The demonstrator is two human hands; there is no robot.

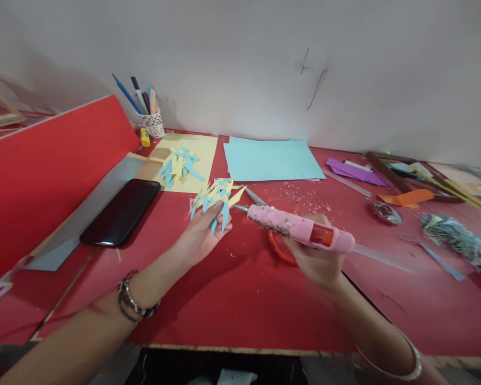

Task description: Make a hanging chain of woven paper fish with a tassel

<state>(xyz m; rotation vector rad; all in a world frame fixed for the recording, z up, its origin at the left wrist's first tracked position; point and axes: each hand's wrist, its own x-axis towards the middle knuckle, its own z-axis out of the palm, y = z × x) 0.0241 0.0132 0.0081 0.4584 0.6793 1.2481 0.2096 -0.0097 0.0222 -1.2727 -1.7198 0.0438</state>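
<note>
Pinching yellow-and-blue paper strips [219,192] in my left hand [203,235], right hand [317,261] wrapped round a pink glue gun [282,223], nozzle [242,208] near the strips.

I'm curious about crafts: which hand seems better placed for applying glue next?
Probably the right hand: it holds the pink plastic glue gun, whose metal tip points toward the light-blue and yellow paper strips. The left hand holds those strips.
</note>
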